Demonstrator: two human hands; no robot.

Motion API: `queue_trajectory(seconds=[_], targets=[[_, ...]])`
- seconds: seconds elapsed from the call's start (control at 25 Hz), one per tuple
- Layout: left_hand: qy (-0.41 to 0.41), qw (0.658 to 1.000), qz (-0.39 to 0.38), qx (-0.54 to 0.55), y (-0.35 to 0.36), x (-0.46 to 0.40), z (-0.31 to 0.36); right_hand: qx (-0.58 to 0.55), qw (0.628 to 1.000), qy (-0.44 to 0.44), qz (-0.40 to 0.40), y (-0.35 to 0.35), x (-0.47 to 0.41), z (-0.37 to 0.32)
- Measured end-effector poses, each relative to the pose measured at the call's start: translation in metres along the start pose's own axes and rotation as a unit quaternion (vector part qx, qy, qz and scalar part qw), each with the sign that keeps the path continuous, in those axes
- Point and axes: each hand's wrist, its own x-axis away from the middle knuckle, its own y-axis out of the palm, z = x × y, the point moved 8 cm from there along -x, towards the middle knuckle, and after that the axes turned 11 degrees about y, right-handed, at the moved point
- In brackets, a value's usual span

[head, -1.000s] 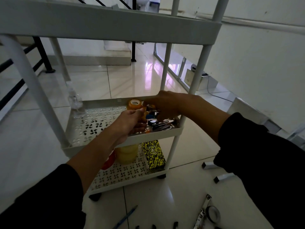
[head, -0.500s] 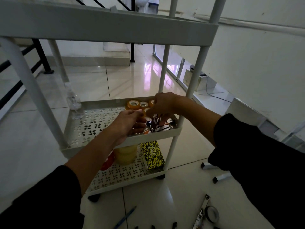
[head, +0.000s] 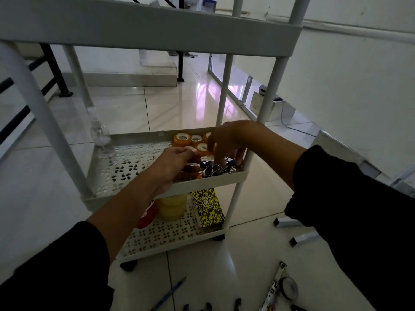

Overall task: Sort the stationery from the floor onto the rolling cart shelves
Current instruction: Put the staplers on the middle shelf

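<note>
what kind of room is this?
Likely an indoor hallway or stair landing: glossy tiled floor, black stair railing, plain white wall. A white rolling cart stands on the floor.

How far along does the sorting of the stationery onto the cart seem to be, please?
Partly done. Tape rolls sit on the middle shelf; a yellow box sits on the bottom shelf. Both hands, left and right, arrange metal clips there. A blue pen and black tape ring remain on the floor.
</note>
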Motion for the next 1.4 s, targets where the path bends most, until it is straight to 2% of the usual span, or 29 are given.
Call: queue_trajectory(seconds=[0.04, 0.12, 0.2, 0.36, 0.56, 1.0, 1.24, 1.4], targets=[[-0.001, 1.000, 0.000, 0.001, 0.000, 0.000, 0.000, 0.069, 0.998, -0.011, -0.010, 0.004, 0.002, -0.003], [-0.002, 1.000, 0.002, 0.005, -0.001, 0.000, -0.001, 0.219, 0.973, -0.065, 0.038, 0.009, 0.004, -0.016], [-0.001, 1.000, -0.001, 0.001, 0.000, 0.000, 0.000, 0.266, 0.953, -0.116, 0.087, 0.011, 0.002, -0.024], [0.003, 1.000, -0.001, -0.004, 0.001, 0.001, 0.002, 0.201, 0.962, -0.148, 0.114, 0.001, 0.003, -0.020], [0.007, 1.000, -0.009, -0.025, 0.002, -0.001, 0.005, 0.106, 0.983, -0.144, 0.052, 0.012, -0.007, -0.015], [0.001, 1.000, -0.007, 0.013, 0.002, 0.001, 0.004, 0.158, 0.982, -0.091, 0.052, 0.006, -0.011, -0.006], [0.003, 1.000, -0.007, 0.011, 0.002, -0.001, 0.003, 0.071, 0.988, -0.088, 0.103, -0.003, -0.017, -0.004], [-0.001, 1.000, -0.012, 0.011, 0.004, 0.000, 0.003, 0.060, 0.991, -0.093, 0.076, -0.001, -0.011, -0.003]])
